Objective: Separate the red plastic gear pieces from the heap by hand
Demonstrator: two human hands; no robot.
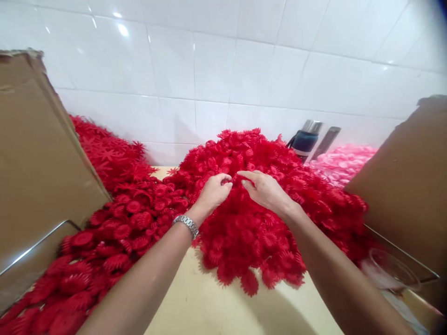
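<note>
Two hands: left hand [213, 190] and right hand [262, 188] pinch small pieces atop the red flower heap [251, 223].
Grip: fingertips only, lifting one piece cleanly.

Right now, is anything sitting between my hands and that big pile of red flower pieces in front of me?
Nothing visible. The left hand and right hand already rest on top of the red pile, fingertips almost meeting over the pieces. The cardboard boxes stand off to either side and the flask is behind the pile by the wall.
</note>
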